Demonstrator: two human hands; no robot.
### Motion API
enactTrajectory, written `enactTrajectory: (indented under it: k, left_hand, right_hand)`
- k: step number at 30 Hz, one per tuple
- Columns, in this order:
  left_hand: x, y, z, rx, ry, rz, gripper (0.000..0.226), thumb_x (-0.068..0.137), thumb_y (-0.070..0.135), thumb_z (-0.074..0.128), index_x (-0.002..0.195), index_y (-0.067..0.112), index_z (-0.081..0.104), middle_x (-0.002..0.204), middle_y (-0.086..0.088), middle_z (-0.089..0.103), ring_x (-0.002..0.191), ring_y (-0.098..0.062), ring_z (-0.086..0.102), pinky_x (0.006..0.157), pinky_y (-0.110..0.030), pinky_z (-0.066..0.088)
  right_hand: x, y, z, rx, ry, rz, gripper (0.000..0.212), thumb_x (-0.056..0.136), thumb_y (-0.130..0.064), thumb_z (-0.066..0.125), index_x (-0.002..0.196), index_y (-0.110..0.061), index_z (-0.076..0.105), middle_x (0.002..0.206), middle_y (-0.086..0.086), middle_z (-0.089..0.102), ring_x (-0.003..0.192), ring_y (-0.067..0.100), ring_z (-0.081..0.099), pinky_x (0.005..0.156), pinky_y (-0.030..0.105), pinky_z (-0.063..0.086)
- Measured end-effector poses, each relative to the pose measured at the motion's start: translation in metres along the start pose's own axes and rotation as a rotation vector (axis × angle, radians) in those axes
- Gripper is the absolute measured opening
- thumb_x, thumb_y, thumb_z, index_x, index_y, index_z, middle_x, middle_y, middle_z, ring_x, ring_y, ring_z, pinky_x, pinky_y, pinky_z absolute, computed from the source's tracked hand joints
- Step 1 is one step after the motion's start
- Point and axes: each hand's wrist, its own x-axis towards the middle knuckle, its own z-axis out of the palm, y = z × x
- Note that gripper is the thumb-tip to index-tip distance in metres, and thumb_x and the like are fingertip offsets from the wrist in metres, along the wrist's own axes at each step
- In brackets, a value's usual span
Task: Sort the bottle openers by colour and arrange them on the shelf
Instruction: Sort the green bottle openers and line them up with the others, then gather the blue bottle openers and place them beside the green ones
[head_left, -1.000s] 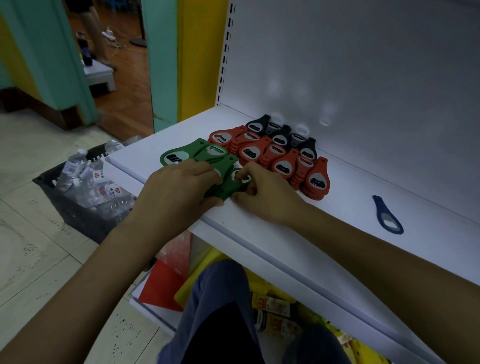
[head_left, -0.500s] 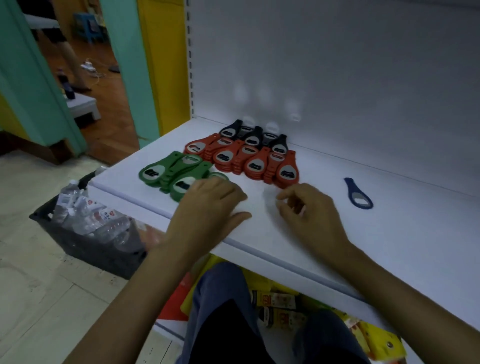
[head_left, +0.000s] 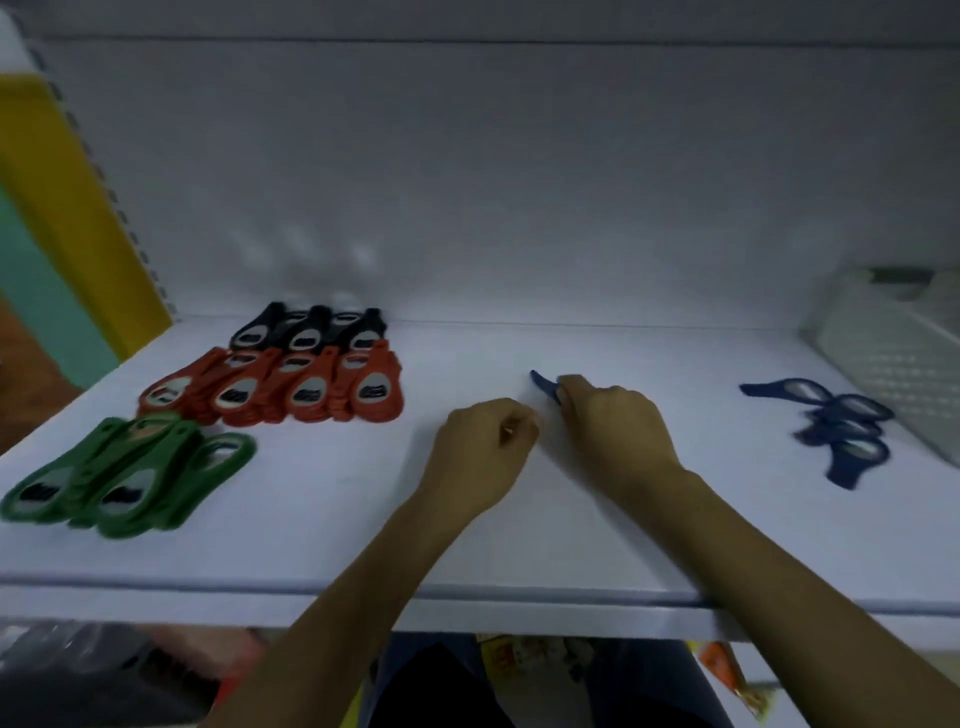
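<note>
A single blue bottle opener (head_left: 544, 387) is gripped by the right hand (head_left: 618, 436) low over the middle of the shelf (head_left: 363, 525), with only its slim handle tip seen beyond the fingers. The left hand (head_left: 480, 457) is rested just beside it, fingers curled in, and nothing is seen to be held. The opener is judged light, stiff and flat, with smooth plastic that may slip, so it is best taken by the edges of its broad head. Green openers (head_left: 130, 478), red openers (head_left: 291, 389) and black openers (head_left: 311, 330) are grouped at the left. A loose blue pile (head_left: 841, 426) lies at the right, near a white basket (head_left: 893, 338). Open room is left between the groups, and the near shelf edge is kept well apart from both hands.
</note>
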Motion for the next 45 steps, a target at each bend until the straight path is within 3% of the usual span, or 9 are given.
enactTrajectory:
  k: [4,9,13,17,25,30,35,41,45]
  left_hand:
    - [0.029,0.037,0.041,-0.604,-0.188,-0.301,0.035,0.093,0.051,0.045,0.071,0.028,0.058,0.073,0.007,0.065,0.088,-0.026,0.069,0.081,-0.040,0.056]
    - [0.050,0.088,0.108,-0.908,-0.377,-0.443,0.022,0.097,0.030,0.049,0.099,0.013,0.064,0.092,-0.004,0.070,0.087,-0.017,0.064,0.073,-0.025,0.052]
    - [0.045,0.090,0.126,-0.958,-0.356,-0.307,0.024,0.101,0.014,0.039,0.119,0.005,0.052,0.097,-0.009,0.067,0.068,-0.017,0.069,0.061,-0.023,0.057]
    - [0.039,0.080,0.120,-0.974,-0.405,-0.200,0.022,0.100,0.020,0.040,0.119,0.016,0.052,0.096,-0.001,0.069,0.072,-0.018,0.072,0.062,-0.021,0.056]
    - [0.034,0.080,0.120,-0.792,-0.366,-0.057,0.022,0.101,0.021,0.037,0.114,0.022,0.054,0.098,0.001,0.070,0.072,-0.014,0.071,0.059,-0.018,0.053]
    - [0.035,0.078,0.123,-0.813,-0.339,-0.037,0.021,0.100,0.018,0.037,0.112,0.021,0.055,0.092,0.000,0.070,0.071,-0.011,0.069,0.059,-0.018,0.053]
    - [0.038,0.074,0.127,-0.857,-0.228,-0.052,0.020,0.100,0.015,0.040,0.102,0.022,0.059,0.073,0.004,0.071,0.061,-0.005,0.064,0.052,-0.016,0.051]
    - [0.040,0.072,0.132,-0.828,-0.168,-0.025,0.024,0.099,0.023,0.040,0.095,0.030,0.062,0.071,0.014,0.069,0.060,0.001,0.061,0.050,-0.013,0.047]
    - [0.040,0.071,0.133,-0.886,-0.206,-0.028,0.024,0.082,0.050,0.049,0.088,0.035,0.066,0.084,0.007,0.068,0.080,-0.014,0.062,0.066,-0.026,0.051]
  right_hand:
    - [-0.026,0.028,-0.028,0.212,0.246,0.118,0.026,0.097,-0.014,0.041,0.100,-0.001,0.063,0.074,0.016,0.068,0.063,0.035,0.061,0.059,0.042,0.050]
    - [-0.057,0.065,-0.054,0.202,0.070,0.040,0.022,0.095,-0.016,0.044,0.092,-0.011,0.065,0.085,0.003,0.068,0.075,0.020,0.060,0.068,0.040,0.049]
    - [-0.075,0.115,-0.073,0.076,0.294,0.354,0.022,0.090,-0.025,0.054,0.105,-0.017,0.067,0.104,0.005,0.069,0.096,0.024,0.061,0.076,0.034,0.047]
    - [-0.087,0.146,-0.071,-0.172,0.078,0.573,0.036,0.088,-0.043,0.055,0.110,-0.014,0.060,0.108,0.009,0.065,0.098,0.031,0.059,0.077,0.036,0.044]
    - [-0.088,0.130,-0.058,-0.393,0.107,0.327,0.027,0.098,-0.031,0.035,0.101,-0.018,0.059,0.083,0.001,0.067,0.072,0.022,0.062,0.055,0.027,0.032]
    - [-0.086,0.118,-0.061,-0.226,0.371,0.182,0.010,0.089,-0.018,0.060,0.086,-0.014,0.068,0.066,0.002,0.068,0.049,0.024,0.059,0.044,0.024,0.038]
    - [-0.078,0.118,-0.066,0.077,0.689,0.299,0.013,0.094,-0.016,0.051,0.091,-0.013,0.063,0.075,-0.004,0.065,0.057,0.009,0.051,0.055,0.024,0.040]
    - [-0.065,0.119,-0.073,0.463,0.600,0.296,0.022,0.097,-0.018,0.038,0.087,-0.022,0.057,0.077,-0.023,0.055,0.071,0.004,0.055,0.069,0.035,0.050]
    - [-0.053,0.116,-0.069,0.552,0.504,0.284,0.023,0.097,-0.019,0.039,0.088,-0.015,0.060,0.082,-0.006,0.066,0.077,0.013,0.062,0.073,0.044,0.052]
